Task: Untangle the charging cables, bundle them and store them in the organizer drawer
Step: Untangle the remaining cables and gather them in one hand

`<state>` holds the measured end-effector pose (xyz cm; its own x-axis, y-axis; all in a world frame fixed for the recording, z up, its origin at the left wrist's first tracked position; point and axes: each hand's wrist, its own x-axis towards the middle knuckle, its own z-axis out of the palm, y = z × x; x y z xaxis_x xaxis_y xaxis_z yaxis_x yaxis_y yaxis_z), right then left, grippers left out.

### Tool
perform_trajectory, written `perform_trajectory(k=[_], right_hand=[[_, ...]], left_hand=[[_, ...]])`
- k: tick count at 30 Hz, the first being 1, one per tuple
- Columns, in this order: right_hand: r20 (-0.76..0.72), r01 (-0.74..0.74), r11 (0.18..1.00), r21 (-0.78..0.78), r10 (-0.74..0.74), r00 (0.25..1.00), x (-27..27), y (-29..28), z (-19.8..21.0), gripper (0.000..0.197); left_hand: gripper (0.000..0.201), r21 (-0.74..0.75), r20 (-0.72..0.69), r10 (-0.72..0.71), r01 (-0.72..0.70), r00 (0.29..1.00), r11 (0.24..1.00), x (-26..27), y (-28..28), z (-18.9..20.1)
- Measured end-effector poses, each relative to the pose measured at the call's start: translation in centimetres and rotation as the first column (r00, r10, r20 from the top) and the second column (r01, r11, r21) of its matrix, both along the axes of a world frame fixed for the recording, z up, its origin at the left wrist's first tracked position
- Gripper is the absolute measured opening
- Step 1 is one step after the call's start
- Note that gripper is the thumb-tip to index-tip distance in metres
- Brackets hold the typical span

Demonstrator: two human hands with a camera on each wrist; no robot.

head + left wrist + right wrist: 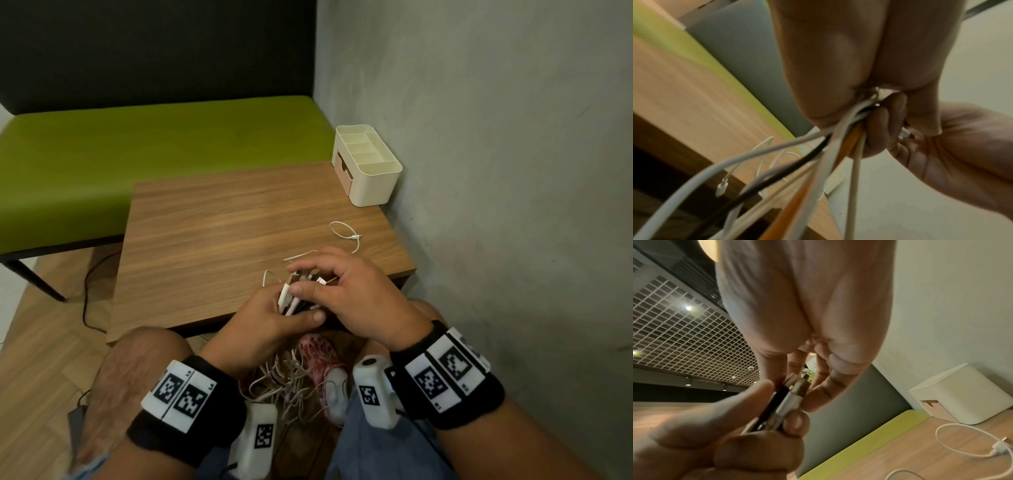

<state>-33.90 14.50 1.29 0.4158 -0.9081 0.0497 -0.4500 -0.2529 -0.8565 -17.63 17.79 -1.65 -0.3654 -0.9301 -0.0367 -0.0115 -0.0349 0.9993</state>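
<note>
A bunch of charging cables (290,303), white, black and orange, is gripped in my left hand (270,318) just above the table's near edge. Their plug ends (791,395) stick up out of the fist. My right hand (342,287) arches over them and pinches the plugs between its thumb and fingertips (818,400). The cables' long tails (818,170) hang loose and tangled between my knees (291,380). One short white cable (346,234) lies apart on the wooden table (212,219). The cream organizer (368,164) stands at the far right corner, its pink drawer (343,170) pushed in.
A grey wall (496,171) runs along the table's right side, close behind the organizer. A green bench (154,144) sits beyond the table. A black cord (87,284) trails on the floor at the left. A patterned shoe (322,363) shows under the table edge.
</note>
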Motion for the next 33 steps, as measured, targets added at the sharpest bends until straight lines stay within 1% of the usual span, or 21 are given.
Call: perform_trajectory(k=[2,4,6,8,10,11,13,17,21,23,25,27,29,31,33], right_hand=[[-0.001,0.001,1.0,0.005,-0.001,1.0,0.1,-0.5,-0.1,0.026],[0.001,0.003,1.0,0.022,-0.003,1.0,0.1,-1.1,-0.3,0.026],[0.024,0.048,0.997,0.059,-0.05,0.998,-0.2,-1.9,-0.4,0.023],[0.048,0.128,0.986,0.104,-0.134,0.99,-0.6,-3.0,-0.8,0.018],[-0.008,0.181,0.976,0.123,-0.182,0.983,-0.6,-4.2,-1.7,0.012],[-0.059,0.184,0.973,0.137,-0.178,0.982,-0.5,-4.7,-2.3,0.009],[-0.15,0.161,0.972,0.169,-0.136,0.979,0.1,-5.6,-3.6,0.005],[-0.248,0.102,0.973,0.209,-0.048,0.968,1.8,-6.5,-5.5,0.002],[-0.316,0.074,0.975,0.21,-0.004,0.949,3.3,-7.0,-7.0,0.006],[-0.363,0.071,0.98,0.184,0.001,0.932,3.8,-7.2,-7.6,0.007],[-0.365,0.049,0.992,0.112,-0.005,0.931,4.2,-7.4,-8.3,0.004],[-0.303,-0.013,1.0,-0.029,0.004,0.953,4.5,-7.6,-9.0,0.008],[-0.205,-0.072,0.988,-0.137,0.043,0.978,4.8,-8.1,-10.0,0.015],[-0.159,-0.113,0.974,-0.194,0.082,0.984,5.2,-9.0,-11.1,0.02],[-0.169,-0.163,0.965,-0.205,0.129,0.977,5.7,-9.9,-11.6,0.024]], left_hand=[[0.01,0.036,-0.025,-0.013,0.014,1.0,0.999,0.2,-0.3,-0.1],[0.011,0.036,0.002,-0.012,0.012,1.0,0.999,0.4,-1.0,-0.2],[0.012,0.02,0.041,0.024,-0.024,0.999,1.0,1.0,-2.1,-0.8],[0.019,0.04,0.066,0.126,-0.129,0.99,0.991,2.1,-3.5,-1.9],[0.029,0.064,0.108,0.247,-0.255,0.963,0.965,3.4,-4.6,-3.1],[0.028,0.076,0.133,0.298,-0.31,0.945,0.948,4.0,-5.1,-3.8],[0.022,0.095,0.149,0.35,-0.366,0.925,0.926,5.0,-5.7,-5.0],[0.018,0.12,0.108,0.387,-0.399,0.916,0.909,5.3,-6.5,-7.0],[0.024,0.113,0.077,0.382,-0.388,0.921,0.915,4.7,-7.1,-7.7],[0.025,0.103,0.083,0.372,-0.379,0.924,0.919,4.5,-7.6,-7.7],[0.023,0.13,0.035,0.381,-0.382,0.924,0.915,4.3,-8.3,-7.4],[0.023,0.141,-0.016,0.404,-0.398,0.914,0.906,4.3,-9.1,-6.8],[0.026,0.145,-0.049,0.418,-0.408,0.907,0.902,4.4,-9.8,-6.2],[0.028,0.177,-0.09,0.429,-0.409,0.899,0.895,4.7,-10.4,-5.7],[0.027,0.211,-0.134,0.431,-0.399,0.892,0.892,5.1,-10.9,-5.5]])
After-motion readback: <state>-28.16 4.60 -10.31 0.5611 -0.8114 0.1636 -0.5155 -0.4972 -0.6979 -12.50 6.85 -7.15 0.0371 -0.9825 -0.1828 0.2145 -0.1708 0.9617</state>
